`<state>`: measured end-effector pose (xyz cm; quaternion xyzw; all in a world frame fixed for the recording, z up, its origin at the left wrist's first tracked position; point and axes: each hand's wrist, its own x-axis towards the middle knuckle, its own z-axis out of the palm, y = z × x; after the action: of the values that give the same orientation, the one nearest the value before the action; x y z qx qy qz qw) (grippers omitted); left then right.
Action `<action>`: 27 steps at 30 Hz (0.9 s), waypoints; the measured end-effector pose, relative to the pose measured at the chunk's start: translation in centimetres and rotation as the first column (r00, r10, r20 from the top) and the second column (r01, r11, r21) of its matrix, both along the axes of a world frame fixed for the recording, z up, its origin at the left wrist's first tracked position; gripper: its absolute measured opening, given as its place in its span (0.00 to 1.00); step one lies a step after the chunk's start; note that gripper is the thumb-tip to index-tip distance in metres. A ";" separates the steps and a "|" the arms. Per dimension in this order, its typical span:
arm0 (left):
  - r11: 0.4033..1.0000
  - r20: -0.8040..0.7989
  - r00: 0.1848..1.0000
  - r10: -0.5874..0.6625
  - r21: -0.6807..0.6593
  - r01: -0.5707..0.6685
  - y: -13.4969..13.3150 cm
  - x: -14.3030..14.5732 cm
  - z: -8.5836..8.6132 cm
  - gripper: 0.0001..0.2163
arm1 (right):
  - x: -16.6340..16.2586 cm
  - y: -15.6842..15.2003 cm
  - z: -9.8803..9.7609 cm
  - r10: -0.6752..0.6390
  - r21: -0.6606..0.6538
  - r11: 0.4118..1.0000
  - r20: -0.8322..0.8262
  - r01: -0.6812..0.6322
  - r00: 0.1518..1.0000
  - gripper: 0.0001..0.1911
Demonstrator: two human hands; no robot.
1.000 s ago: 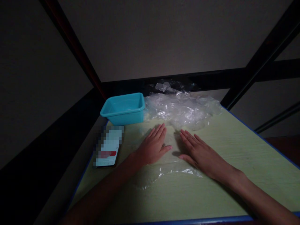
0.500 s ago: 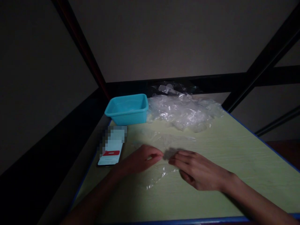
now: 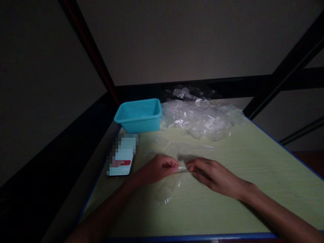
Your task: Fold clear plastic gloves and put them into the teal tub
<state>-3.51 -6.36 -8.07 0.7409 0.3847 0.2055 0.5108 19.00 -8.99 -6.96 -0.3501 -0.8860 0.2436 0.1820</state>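
A thin clear plastic sheet, perhaps a bag or glove, (image 3: 177,148) lies flat on the pale green table (image 3: 253,175) in front of me. My left hand (image 3: 155,167) and my right hand (image 3: 212,173) meet over its near part, fingertips almost touching. Both hands pinch the film between thumb and fingers, with a small raised fold stretched between them. More of the film shows below my left hand.
A heap of crumpled clear plastic (image 3: 202,116) lies at the back of the table. A turquoise tub (image 3: 139,115) stands at the back left, a phone (image 3: 122,155) lies face up near the left edge. Dark metal frame bars (image 3: 278,72) run behind and beside the table.
A second ago both hands lay flat and spread on the film. They slid back toward me, curled their fingers and now pinch the film between them.
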 end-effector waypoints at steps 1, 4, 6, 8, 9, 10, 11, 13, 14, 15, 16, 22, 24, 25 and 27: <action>1.000 0.002 1.000 -0.001 0.002 0.001 0.0 0.0 -0.1 0.10 | 0.0 0.1 0.0 -0.009 -0.026 1.000 -0.020 0.008 1.000 0.08; 1.000 0.007 1.000 -0.014 0.006 0.014 0.0 0.0 -0.1 0.11 | 0.1 0.3 0.1 -0.008 -0.115 0.993 -0.052 0.002 0.999 0.10; 0.999 -0.001 1.000 -0.025 0.019 0.025 0.0 0.0 0.1 0.11 | 0.0 0.4 0.1 -0.010 -0.182 0.983 -0.081 -0.005 0.997 0.12; 0.998 -0.017 0.999 -0.027 0.048 0.028 -0.3 0.0 0.3 0.12 | 0.0 0.5 0.0 -0.034 -0.231 0.973 -0.108 0.008 0.994 0.13; 0.997 -0.035 0.999 -0.017 0.076 0.020 -0.5 0.1 0.5 0.13 | 0.0 0.6 0.0 -0.048 -0.248 0.969 -0.117 0.017 0.992 0.12; 0.993 -0.070 0.998 0.002 0.117 0.006 -0.8 0.2 0.6 0.13 | -0.1 0.7 -0.1 -0.061 -0.260 0.965 -0.125 0.027 0.990 0.12; 0.985 -0.118 0.993 0.031 0.170 -0.010 -1.1 0.5 0.7 0.15 | -0.1 0.7 -0.1 -0.072 -0.269 0.963 -0.133 0.034 0.988 0.11; 0.952 -0.241 0.966 0.098 0.304 -0.020 -1.9 1.0 0.9 0.20 | -0.1 0.8 -0.1 -0.086 -0.278 0.960 -0.150 0.042 0.985 0.11; 0.926 -0.302 0.945 0.126 0.377 -0.003 -2.3 1.3 1.0 0.24 | -0.2 0.9 -0.2 -0.092 -0.278 0.959 -0.156 0.046 0.983 0.11; 0.897 -0.357 0.923 0.141 0.441 0.033 -2.8 1.6 1.1 0.27 | -0.2 0.9 -0.2 -0.097 -0.278 0.959 -0.160 0.049 0.982 0.10; 0.868 -0.403 0.903 0.147 0.491 0.078 -3.1 1.9 1.1 0.29 | -0.2 0.9 -0.2 -0.098 -0.276 0.960 -0.163 0.050 0.982 0.10; 0.881 -0.518 0.847 0.121 0.450 0.150 -3.0 1.6 1.9 0.31 | 0.0 1.1 -0.2 -0.096 -0.292 0.956 -0.182 0.039 0.979 0.10; 0.917 -0.497 0.857 0.134 0.389 0.082 -2.3 1.0 2.4 0.27 | 0.0 1.1 -0.3 -0.095 -0.301 0.953 -0.181 0.036 0.979 0.10; 0.933 -0.473 0.870 0.138 0.356 0.045 -2.0 0.7 2.6 0.25 | 0.0 1.1 -0.3 -0.094 -0.306 0.951 -0.182 0.034 0.979 0.10; 0.963 -0.399 0.908 0.129 0.267 -0.019 -1.3 0.2 2.9 0.18 | 0.1 1.2 -0.4 -0.090 -0.317 0.948 -0.189 0.026 0.978 0.10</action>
<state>-3.32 -7.62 -5.14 0.8122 0.4820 0.1117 0.3091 19.07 -7.83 -7.32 -0.3743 -0.8024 0.4094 0.2200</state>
